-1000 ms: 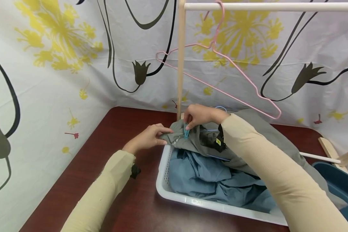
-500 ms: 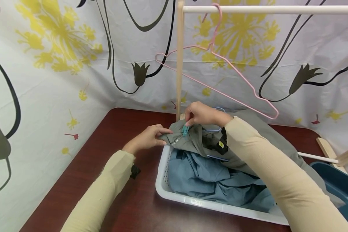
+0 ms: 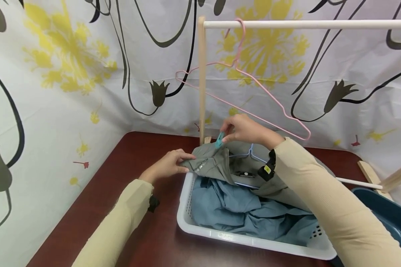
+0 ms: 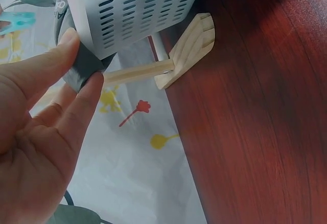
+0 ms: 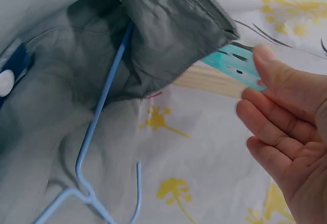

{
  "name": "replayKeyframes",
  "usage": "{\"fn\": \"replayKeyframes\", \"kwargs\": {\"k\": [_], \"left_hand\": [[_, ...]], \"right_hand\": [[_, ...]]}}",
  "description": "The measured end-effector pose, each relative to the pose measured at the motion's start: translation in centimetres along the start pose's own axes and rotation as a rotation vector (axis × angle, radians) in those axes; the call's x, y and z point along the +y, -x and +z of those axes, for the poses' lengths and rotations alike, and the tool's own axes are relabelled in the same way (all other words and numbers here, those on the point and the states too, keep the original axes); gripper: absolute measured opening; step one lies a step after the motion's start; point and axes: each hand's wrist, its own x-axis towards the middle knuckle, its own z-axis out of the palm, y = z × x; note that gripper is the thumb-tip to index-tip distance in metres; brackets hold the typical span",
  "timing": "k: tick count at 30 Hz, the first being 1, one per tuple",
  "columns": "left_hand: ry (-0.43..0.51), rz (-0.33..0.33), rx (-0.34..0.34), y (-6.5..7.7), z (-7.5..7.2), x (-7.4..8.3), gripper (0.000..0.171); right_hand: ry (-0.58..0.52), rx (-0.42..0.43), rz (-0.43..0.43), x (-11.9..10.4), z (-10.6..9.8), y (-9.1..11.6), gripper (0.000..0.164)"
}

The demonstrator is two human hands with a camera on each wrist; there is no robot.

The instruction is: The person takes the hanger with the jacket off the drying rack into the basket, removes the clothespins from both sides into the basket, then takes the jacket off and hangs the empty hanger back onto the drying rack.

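My right hand (image 3: pixel 245 129) pinches a teal clothespin (image 3: pixel 219 140) between thumb and fingers, at the upper edge of a grey zippered garment (image 3: pixel 217 168). The clothespin's far end meets the cloth in the right wrist view; whether it clamps the fabric I cannot tell. My left hand (image 3: pixel 168 165) pinches a corner of this garment between thumb and fingers, just above the basket's left end. Inside the garment lies a light blue hanger (image 5: pixel 104 99), its hook free. Beneath, blue cloth (image 3: pixel 234 202) fills much of a white basket (image 3: pixel 220 235).
A pink hanger (image 3: pixel 264 85) hangs from the white rail (image 3: pixel 304 24) of a rack with a wooden post (image 3: pixel 202 81) behind the basket. At the right stands a dark blue basin (image 3: pixel 387 211). Patterned curtain surrounds the dark red table (image 3: pixel 153 237).
My right hand has lifted the clothespin upward and to the right from where it sat on the garment. The left hand keeps its hold. The head view has tilted up slightly.
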Motion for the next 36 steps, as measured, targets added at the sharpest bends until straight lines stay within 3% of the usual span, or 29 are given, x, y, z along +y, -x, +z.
{"fn": "replayKeyframes", "kwargs": {"k": [12, 26, 36], "left_hand": [[0.001, 0.002, 0.012, 0.2, 0.2, 0.0, 0.041], [0.008, 0.014, 0.011, 0.2, 0.3, 0.0, 0.041], [-0.003, 0.01, 0.011, 0.1, 0.4, 0.1, 0.041]], "right_hand": [[0.071, 0.127, -0.012, 0.3, -2.5, 4.8, 0.034], [0.101, 0.152, 0.011, 1.1, -2.5, 9.4, 0.034], [0.181, 0.215, 0.008, 2.1, -2.6, 14.3, 0.031]]}}
